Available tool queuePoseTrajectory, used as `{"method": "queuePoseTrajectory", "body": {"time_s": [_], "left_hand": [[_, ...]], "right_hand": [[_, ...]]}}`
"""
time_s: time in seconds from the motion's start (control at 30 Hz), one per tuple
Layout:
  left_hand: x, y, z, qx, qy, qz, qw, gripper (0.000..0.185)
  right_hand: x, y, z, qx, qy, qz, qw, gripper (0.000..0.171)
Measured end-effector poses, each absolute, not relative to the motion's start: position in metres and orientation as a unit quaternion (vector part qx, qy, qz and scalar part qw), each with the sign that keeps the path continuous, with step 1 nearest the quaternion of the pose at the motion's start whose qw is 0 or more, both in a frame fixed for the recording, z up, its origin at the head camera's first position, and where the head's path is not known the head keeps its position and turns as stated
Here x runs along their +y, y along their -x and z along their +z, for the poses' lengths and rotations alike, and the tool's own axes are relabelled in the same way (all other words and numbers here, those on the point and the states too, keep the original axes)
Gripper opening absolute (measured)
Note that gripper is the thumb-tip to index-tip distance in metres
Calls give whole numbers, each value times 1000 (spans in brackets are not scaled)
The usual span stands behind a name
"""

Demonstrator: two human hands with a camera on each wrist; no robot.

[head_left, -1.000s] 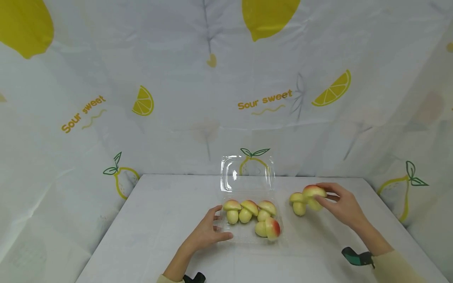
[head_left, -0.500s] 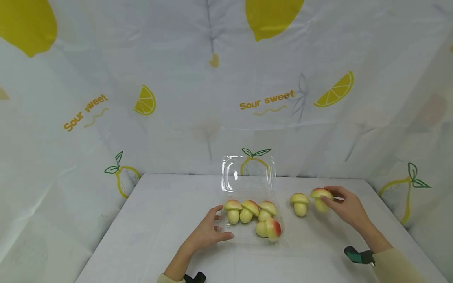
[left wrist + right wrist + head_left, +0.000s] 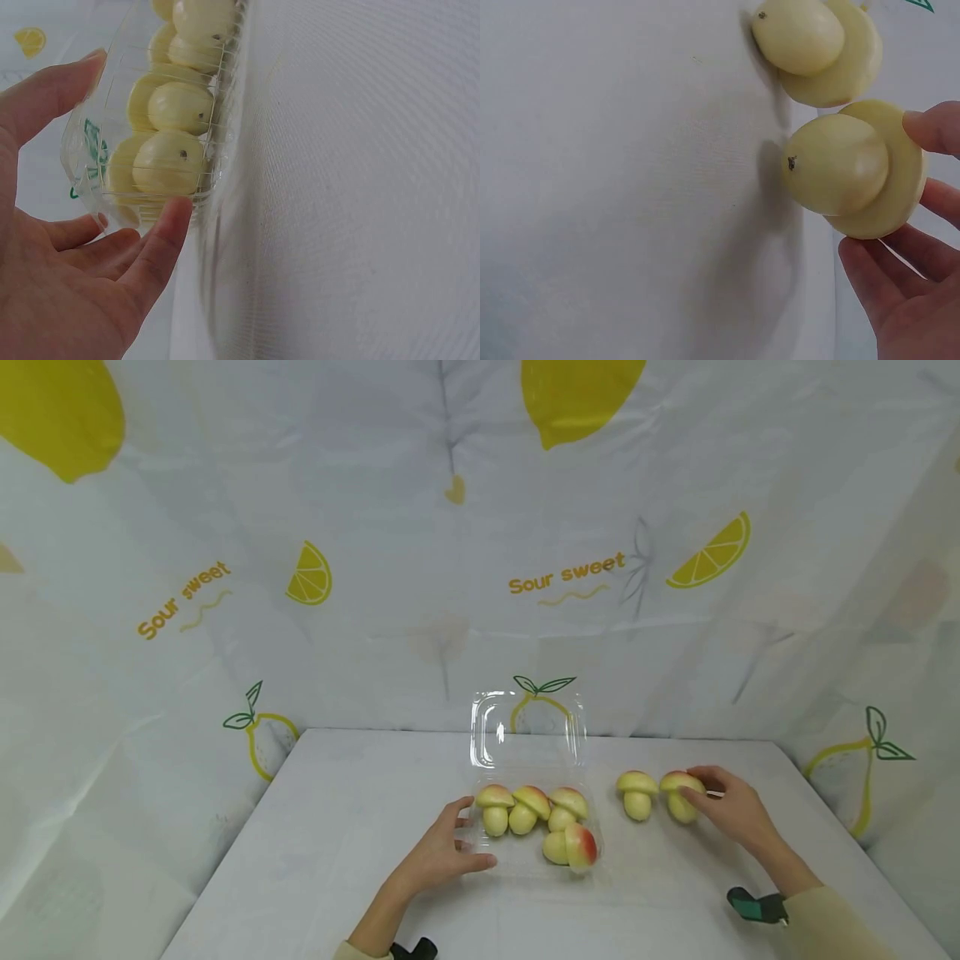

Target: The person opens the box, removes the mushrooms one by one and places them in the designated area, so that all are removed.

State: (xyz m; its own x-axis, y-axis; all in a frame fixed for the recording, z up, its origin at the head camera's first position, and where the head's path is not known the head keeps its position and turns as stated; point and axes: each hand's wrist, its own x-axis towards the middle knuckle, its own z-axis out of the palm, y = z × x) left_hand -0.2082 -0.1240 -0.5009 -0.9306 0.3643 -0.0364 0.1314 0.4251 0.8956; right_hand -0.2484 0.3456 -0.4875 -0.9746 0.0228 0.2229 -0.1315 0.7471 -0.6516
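My right hand (image 3: 731, 806) holds an artificial mushroom (image 3: 681, 803), yellow with a reddish cap, by its cap between thumb and fingers. It stands upright at or just above the table; I cannot tell if it touches. Another yellow mushroom (image 3: 637, 802) stands just left of it. My left hand (image 3: 438, 856) rests with spread fingers at the left side of a clear plastic box (image 3: 517, 864), whose lid (image 3: 527, 752) is raised. Inside, three mushrooms (image 3: 495, 822) line the back, and one mushroom (image 3: 573, 846) lies sideways at front right. In the left wrist view, fingertips (image 3: 178, 214) touch the box wall.
The white table (image 3: 315, 810) has its back edge against a hanging white cloth (image 3: 412, 577) printed with lemons and words. Black wrist devices (image 3: 756, 906) are worn on both arms.
My right hand has moved right and then down with the mushroom, bringing it beside the standing one. The left hand and the box have stayed in place.
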Motion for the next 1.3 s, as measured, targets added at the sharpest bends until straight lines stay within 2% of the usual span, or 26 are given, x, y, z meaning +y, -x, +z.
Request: {"method": "queuePoseTrajectory", "body": {"time_s": [0.17,0.63,0.97,1.3], "left_hand": [[-123,208,-501,836,-149,515,115,99],[-123,207,-499,839,-151,510,112,99],[-122,206,-498,842,-153,506,109,97],[-124,206,-500,843,-150,505,106,97]], "right_hand": [[346,249,-491,-933,-14,350,84,63],[349,247,-491,-939,-28,337,68,65],[344,241,-480,-936,-63,321,132,50],[316,230,-458,-926,-86,317,185,40]]}}
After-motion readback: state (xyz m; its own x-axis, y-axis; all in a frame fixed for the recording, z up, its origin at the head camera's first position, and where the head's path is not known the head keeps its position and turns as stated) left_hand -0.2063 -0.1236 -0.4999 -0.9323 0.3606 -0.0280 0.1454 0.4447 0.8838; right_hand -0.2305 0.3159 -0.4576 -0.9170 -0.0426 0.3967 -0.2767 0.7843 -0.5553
